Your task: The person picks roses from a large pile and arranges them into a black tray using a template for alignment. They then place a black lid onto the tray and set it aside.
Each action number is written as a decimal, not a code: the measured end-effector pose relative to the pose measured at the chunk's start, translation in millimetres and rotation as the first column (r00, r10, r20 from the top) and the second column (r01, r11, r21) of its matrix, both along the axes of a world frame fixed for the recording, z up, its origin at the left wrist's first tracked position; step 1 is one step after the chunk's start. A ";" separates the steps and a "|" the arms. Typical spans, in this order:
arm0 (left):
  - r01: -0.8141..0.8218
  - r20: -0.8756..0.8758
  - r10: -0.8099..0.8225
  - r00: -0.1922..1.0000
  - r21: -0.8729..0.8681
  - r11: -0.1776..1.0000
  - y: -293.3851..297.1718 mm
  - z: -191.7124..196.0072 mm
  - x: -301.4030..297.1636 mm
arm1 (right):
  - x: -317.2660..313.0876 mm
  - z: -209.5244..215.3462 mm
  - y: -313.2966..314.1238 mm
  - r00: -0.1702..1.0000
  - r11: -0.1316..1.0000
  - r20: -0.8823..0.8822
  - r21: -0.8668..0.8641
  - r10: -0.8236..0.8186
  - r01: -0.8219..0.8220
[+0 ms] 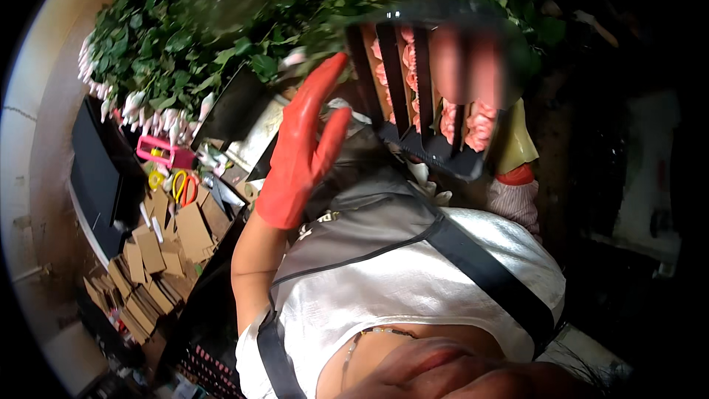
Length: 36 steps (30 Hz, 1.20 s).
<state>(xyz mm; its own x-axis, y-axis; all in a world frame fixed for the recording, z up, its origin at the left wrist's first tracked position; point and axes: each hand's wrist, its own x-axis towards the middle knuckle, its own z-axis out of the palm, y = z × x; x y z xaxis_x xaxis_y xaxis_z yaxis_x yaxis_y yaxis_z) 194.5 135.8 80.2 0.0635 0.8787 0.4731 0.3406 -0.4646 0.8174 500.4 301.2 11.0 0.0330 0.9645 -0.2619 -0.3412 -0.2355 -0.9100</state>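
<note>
My left hand [306, 144], in a red rubber glove, is raised with the fingers stretched out together and the thumb apart. Nothing is in it. To its right a black slotted rack [432, 151] stands tilted, its dark bars separating rows of pink roses [412, 77]; part of it is blurred. Beside the rack's right edge shows my right hand's yellow glove [520, 137], with a red cuff beneath and a striped sleeve. The fingers of that hand are hidden behind the rack, so its grip does not show.
Leafy green stems [214, 15] fill the far side, with white-wrapped buds [173, 122] at the left. Nearby lie a pink plastic holder [166, 153], scissors [179, 185] and loose cardboard pieces [149, 251]. A dark flat panel [100, 170] leans near the left wall.
</note>
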 end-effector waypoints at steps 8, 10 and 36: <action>-0.401 -0.692 0.176 0.700 -0.177 0.899 103.7 -70.9 -36.1 | 11.9 -46.5 -35.2 0.995 0.989 0.072 -0.127 -0.067 0.076; -0.363 -0.942 0.080 0.327 -0.047 0.931 158.5 -104.9 -36.0 | 29.1 -78.4 -34.8 0.984 0.993 0.170 -0.092 -0.058 0.075; 0.105 0.167 0.058 0.984 -0.815 0.569 135.0 -34.9 -223.5 | 150.4 -268.6 -43.4 0.840 0.781 0.502 -0.432 -0.207 0.451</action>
<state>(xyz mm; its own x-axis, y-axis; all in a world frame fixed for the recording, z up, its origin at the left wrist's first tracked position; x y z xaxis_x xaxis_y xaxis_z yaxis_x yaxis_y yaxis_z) -29.0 270.7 45.3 0.0872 0.8919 -0.4437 0.1699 0.4256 0.8888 650.7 257.8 -257.5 0.5417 0.5923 -0.5964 -0.1171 -0.6494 -0.7513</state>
